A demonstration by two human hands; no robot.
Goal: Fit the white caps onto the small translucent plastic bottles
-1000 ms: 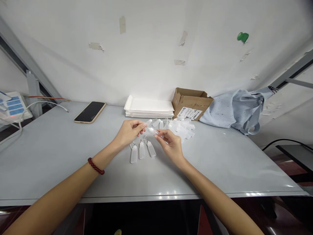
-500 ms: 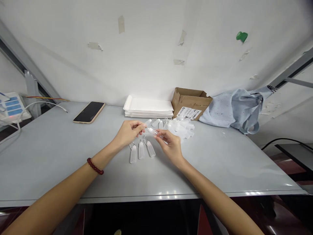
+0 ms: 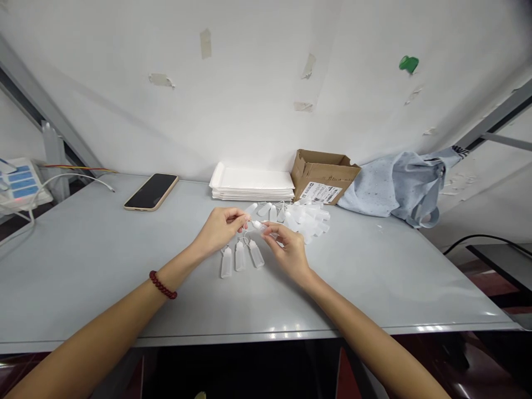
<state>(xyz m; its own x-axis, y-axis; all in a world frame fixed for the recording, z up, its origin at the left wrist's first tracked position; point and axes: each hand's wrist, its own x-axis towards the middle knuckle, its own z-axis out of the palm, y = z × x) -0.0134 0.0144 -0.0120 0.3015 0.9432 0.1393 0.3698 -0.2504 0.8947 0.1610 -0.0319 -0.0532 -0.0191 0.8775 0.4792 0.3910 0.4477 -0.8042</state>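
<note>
My right hand [image 3: 286, 246] is closed around a small translucent plastic squeeze bottle [image 3: 259, 226], which lies nearly level with its narrow end toward the left. At that end, the thumb and fingers of my left hand [image 3: 224, 227] pinch the thin tip; the fingers hide whatever small part is there. Below my hands on the table lie three similar bottles, a left one [image 3: 226, 262], a middle one [image 3: 240, 256] and a right one [image 3: 256, 254], side by side with thin tips and looped straps. A pile of more such bottles [image 3: 310, 219] lies beyond my right hand.
Behind the bottles, a stack of white padded envelopes [image 3: 253, 185] and an open cardboard box [image 3: 326, 174] stand against the wall. A phone [image 3: 152, 192] rests on the grey table [image 3: 103, 244] to the left. Light-blue cloth [image 3: 390, 185] lies at the right; a white cable [image 3: 75, 175] crosses the left corner.
My right hand has shifted slightly left, bringing the bottle's end closer to my left fingertips. The bottles on the table have not moved.
</note>
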